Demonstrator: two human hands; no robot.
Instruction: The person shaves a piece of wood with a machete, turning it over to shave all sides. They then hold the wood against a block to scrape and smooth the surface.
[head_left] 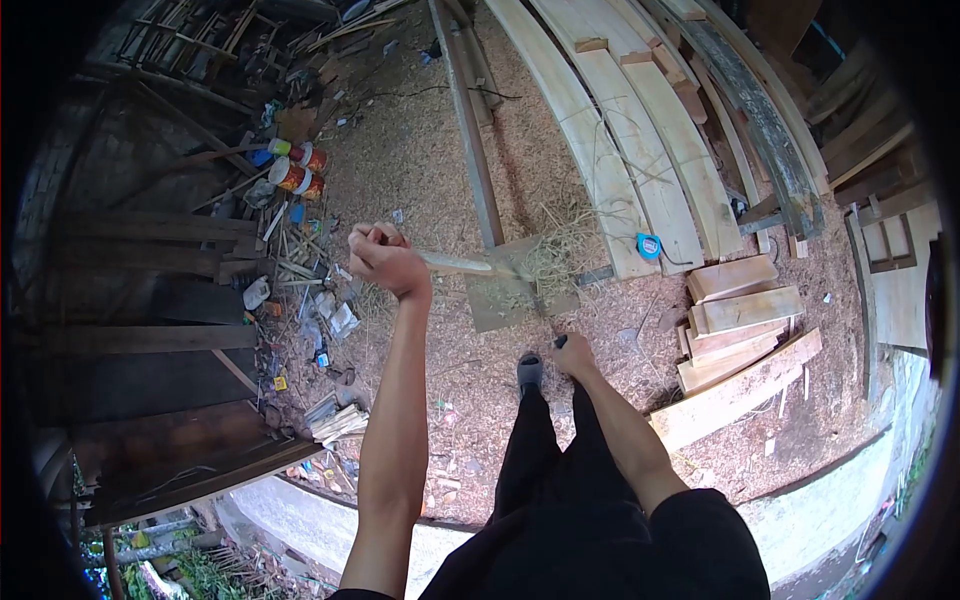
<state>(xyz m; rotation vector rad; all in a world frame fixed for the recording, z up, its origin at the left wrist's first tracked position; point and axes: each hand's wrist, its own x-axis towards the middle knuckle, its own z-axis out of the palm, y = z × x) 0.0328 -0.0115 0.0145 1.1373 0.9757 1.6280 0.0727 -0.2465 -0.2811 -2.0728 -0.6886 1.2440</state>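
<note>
My left hand (385, 262) is raised at the middle left, closed around one end of a pale wooden stick (455, 263). The stick points right, over a flat brownish sheet (490, 312) on the ground. Lower down, my right hand (573, 355) grips a long thin tool (542, 308) with a dark end by the fist. The tool reaches up over the sheet; I cannot make out its exact kind. A heap of thin shavings (562, 250) lies on the sheet's upper right, around the tool's far part.
Long planks (600, 150) lie at the upper right, with a blue tape measure (648, 246) on one. Cut boards (740, 310) are stacked at right. A long beam (468, 130) runs up from the sheet. Paint buckets (288, 175) and scraps lie left. My shoe (530, 370) is below the sheet.
</note>
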